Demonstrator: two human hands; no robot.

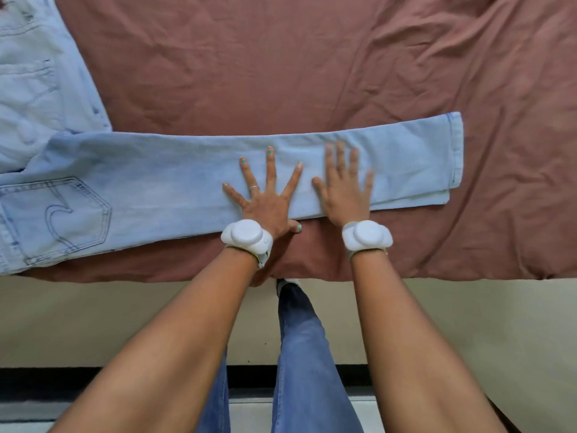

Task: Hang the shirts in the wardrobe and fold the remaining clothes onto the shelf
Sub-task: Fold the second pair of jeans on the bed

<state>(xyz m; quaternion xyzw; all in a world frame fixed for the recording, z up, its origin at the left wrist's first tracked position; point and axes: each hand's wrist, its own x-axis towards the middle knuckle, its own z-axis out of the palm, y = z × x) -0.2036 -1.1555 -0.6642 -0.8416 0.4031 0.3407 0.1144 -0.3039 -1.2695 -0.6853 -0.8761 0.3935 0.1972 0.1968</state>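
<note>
Near the bed's [312, 73] front edge, left hand [265, 198] and right hand [345, 195] press flat, fingers spread wide, smoothing the light jeans' [156, 173] stacked legs for folding.

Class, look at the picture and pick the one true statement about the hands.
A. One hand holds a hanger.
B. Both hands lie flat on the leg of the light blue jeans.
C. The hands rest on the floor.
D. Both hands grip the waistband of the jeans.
B: the left hand and the right hand lie side by side, fingers straight, on the leg of the light blue jeans spread over the brown bed sheet.
</note>
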